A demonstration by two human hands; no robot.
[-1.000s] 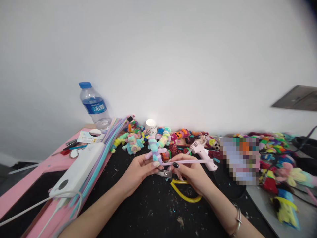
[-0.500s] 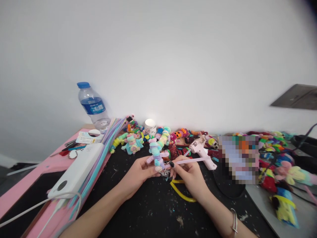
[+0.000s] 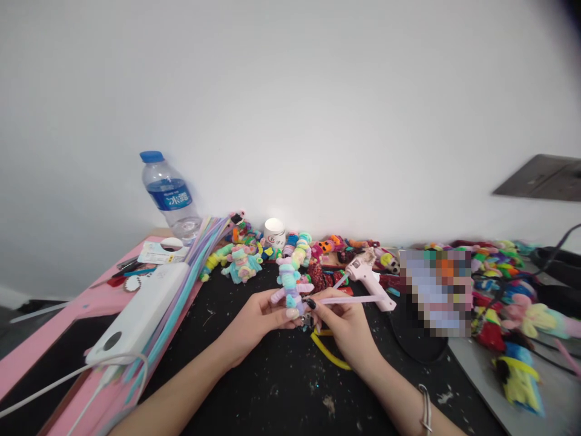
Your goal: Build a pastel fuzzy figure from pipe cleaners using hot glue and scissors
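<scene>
My left hand is closed around a small pastel pipe-cleaner figure, holding it upright over the black mat. My right hand pinches a lilac pipe cleaner that runs from the figure's base out to the right. Small metal cutters with yellow handles lie just under both hands.
A pink glue gun lies behind my right hand. Several finished pipe-cleaner figures line the wall. A water bottle, a white power bank with a cable and a bundle of pipe cleaners sit left. More colourful figures are piled right.
My hands have drawn closer together and slightly left; the lilac pipe cleaner's free length to the right looks shorter, and the figure stands more upright.
</scene>
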